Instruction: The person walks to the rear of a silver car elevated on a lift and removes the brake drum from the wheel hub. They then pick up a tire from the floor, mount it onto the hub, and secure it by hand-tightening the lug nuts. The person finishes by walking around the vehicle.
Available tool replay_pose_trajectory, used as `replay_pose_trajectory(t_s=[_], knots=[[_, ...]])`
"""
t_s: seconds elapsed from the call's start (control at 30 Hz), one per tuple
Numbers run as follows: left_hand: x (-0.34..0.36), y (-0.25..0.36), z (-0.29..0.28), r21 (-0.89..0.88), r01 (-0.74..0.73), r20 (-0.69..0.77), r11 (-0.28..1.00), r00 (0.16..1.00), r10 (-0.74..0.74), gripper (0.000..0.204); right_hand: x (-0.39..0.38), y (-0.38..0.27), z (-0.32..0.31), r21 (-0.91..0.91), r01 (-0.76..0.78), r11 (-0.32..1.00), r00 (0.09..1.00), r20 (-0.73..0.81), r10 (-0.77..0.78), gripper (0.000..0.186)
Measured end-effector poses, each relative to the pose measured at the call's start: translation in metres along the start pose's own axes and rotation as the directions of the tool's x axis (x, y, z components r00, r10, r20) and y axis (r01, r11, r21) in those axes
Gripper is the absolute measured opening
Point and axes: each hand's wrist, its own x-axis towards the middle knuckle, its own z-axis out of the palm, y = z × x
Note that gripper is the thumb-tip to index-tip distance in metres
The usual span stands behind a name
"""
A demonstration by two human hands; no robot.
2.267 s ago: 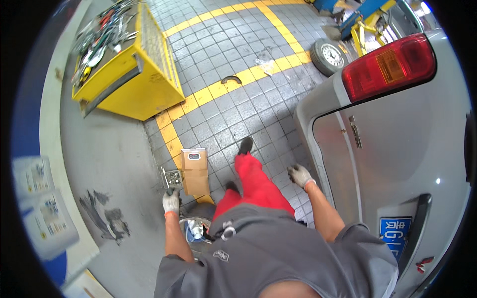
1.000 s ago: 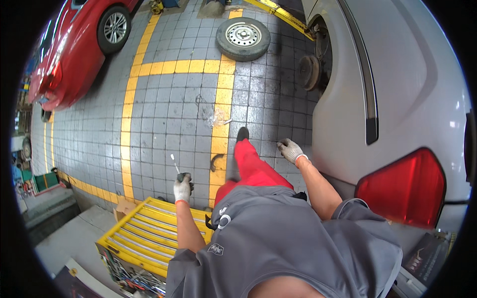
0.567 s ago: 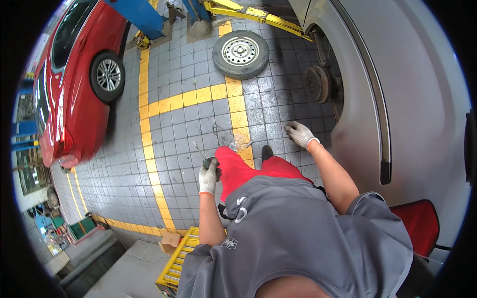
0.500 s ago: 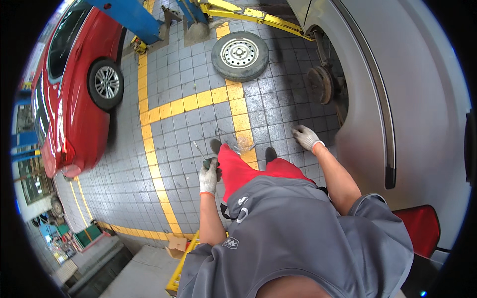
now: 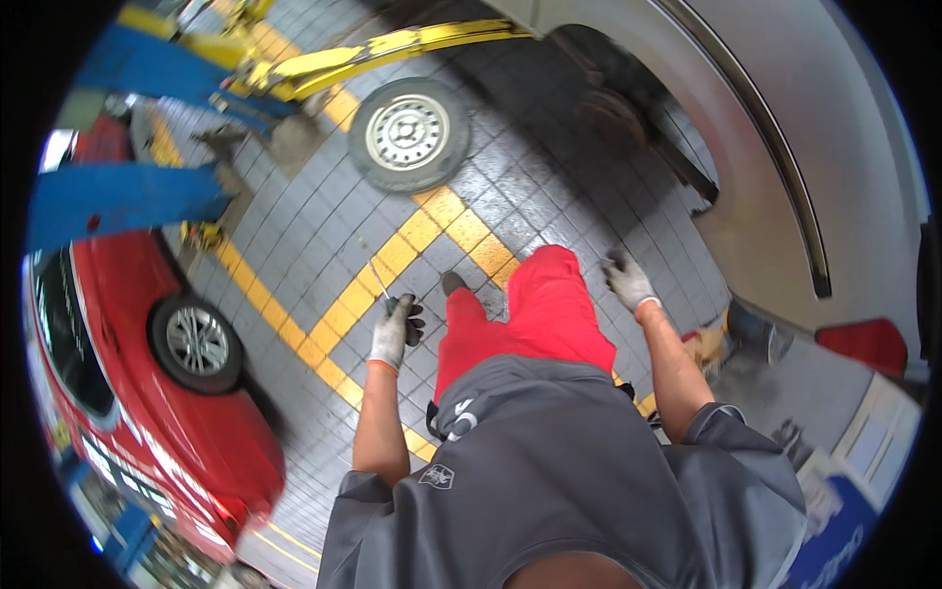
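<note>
My left hand [image 5: 392, 332], in a pale work glove with dark fingers, is closed around a screwdriver [image 5: 378, 279]. Its thin shaft points up and away over the floor, while the glove mostly covers the handle. Out to the right, my right hand [image 5: 629, 281] wears a matching glove. Its fingers are loosely bent and apart, with nothing seen in them. Beyond it, a brake and hub assembly [image 5: 614, 120] shows dimly in the wheel arch of a silver-grey vehicle [image 5: 834, 128]. Ahead of me a wheel [image 5: 409, 135] with a pale steel rim lies flat on the tiles.
A yellow lift arm [image 5: 392, 45] reaches under the grey vehicle. One blue lift post [image 5: 128, 203] stands at the left, before a red car [image 5: 196, 461]. Yellow lines [image 5: 392, 260] mark the tiled floor. A grey bench [image 5: 819, 383] and blue-and-white box [image 5: 834, 525] are at right.
My view has turned, so the red car, wheel and lift shift across the picture, and a bench comes in at right. I have stepped; the screwdriver stays in my left hand.
</note>
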Motion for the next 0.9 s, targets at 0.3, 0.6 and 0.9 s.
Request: replay_pose_trajectory(t_s=[0.3, 0.6, 0.9], knots=[[0.088, 0.146, 0.16, -0.025, 0.194, 0.621, 0.981, 0.772, -0.137, 0.07, -0.06, -0.255, 0.094, 0.192, 0.198, 0.961, 0.936, 0.255, -0.244, 0.093], [0.139, 0.16, 0.247, 0.22, 0.383, 0.788, 0.897, 0.472, -0.395, 0.074, -0.001, -0.24, 0.133, 0.191, 0.191, 0.963, 0.946, -0.298, -0.128, 0.069], [0.191, 0.187, 0.227, 0.822, 0.039, 0.457, 0.568, 0.549, -0.7, 0.075, -0.016, -0.29, 0.195, 0.455, -0.12, 0.882, 0.907, -0.311, 0.284, 0.066]])
